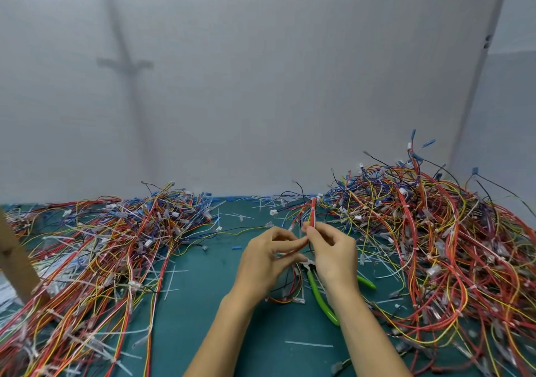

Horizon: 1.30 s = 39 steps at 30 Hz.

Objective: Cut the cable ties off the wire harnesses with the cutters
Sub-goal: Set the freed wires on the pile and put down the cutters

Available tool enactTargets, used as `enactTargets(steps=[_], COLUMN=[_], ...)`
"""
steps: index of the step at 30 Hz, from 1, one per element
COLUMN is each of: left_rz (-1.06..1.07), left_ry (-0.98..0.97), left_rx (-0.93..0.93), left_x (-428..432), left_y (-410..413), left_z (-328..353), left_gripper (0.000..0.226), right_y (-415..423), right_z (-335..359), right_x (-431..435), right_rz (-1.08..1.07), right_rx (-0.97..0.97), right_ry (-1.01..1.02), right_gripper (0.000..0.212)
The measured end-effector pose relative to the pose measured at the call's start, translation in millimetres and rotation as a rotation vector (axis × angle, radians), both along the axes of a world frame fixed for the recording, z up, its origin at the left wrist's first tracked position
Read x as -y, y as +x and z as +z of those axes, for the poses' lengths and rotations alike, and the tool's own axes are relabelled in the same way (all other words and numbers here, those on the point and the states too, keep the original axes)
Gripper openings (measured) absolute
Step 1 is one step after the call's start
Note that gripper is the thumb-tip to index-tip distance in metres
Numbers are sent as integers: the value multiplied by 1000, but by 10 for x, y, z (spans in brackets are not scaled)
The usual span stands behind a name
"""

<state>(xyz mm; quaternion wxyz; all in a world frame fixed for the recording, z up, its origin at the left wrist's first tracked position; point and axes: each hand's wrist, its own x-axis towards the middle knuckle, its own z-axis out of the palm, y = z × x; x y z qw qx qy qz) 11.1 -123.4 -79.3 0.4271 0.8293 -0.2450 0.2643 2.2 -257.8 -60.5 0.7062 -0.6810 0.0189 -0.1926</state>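
Harness: your left hand (266,260) and right hand (333,257) hold one red harness (312,211) over the middle of the worktop (203,304).
Grip: both narrow, pinching its wires.
Cutters: the green cutters (322,301) lie unheld beneath your right wrist.
Done: loose ties (309,344) litter the middle.
Left: the left heap (101,246) and right heap (435,231) are both large, so you likely have plenty left. I cannot tell which one is finished.

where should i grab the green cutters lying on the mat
Take the cutters by the two green handles, coming from above on the near side: they lie flat on the mat splayed toward the person, while the head is tucked under the right hand and harness.
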Motion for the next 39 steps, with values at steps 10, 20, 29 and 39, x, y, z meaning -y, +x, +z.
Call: enactTargets(steps=[10, 20, 29, 39], left_rz=[149, 183, 99, 122], left_ry=[-88, 79, 146, -220], left_rx=[-140, -104, -100, -182], left_x=[-46, 106, 119, 213], left_y=[-14, -58, -79, -68], left_z=[-57, -78, -93, 29], left_gripper=[29, 10, 21, 14], right_y=[-20, 196, 453, -129], right_z=[367, 730, 450, 380], right_x=[230, 595, 598, -13], right_rz=[-8, -62, -458, -311], right_rx=[278, 474, -59, 237], right_ry=[299, 265, 316, -883], right_gripper=[28, 20, 49, 25])
